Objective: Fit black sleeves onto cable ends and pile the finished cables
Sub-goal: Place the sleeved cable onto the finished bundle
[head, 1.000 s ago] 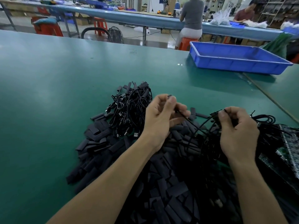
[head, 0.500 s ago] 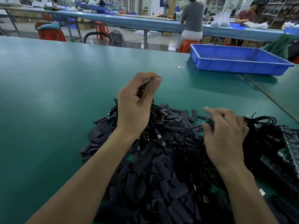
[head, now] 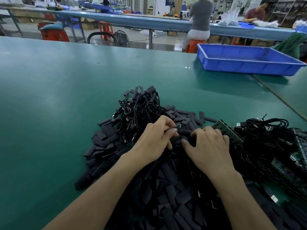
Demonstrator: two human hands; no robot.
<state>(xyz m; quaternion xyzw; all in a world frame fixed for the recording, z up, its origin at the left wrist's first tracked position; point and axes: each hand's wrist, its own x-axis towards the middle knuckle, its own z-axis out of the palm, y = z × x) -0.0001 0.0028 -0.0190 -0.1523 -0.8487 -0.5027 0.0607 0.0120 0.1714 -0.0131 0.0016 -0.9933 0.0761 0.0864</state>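
In left hand point(head: 156, 140): cable end point(head: 178, 126).

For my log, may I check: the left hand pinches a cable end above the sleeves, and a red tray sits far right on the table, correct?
The tray is blue, not red, as the head view shows. Otherwise right: the left hand pinches a cable end above the sleeves, and the tray sits far right on the table.

No legible text, labels, brands or numbers found, print on circuit boards point(head: 228, 132) too small and blurred to read.
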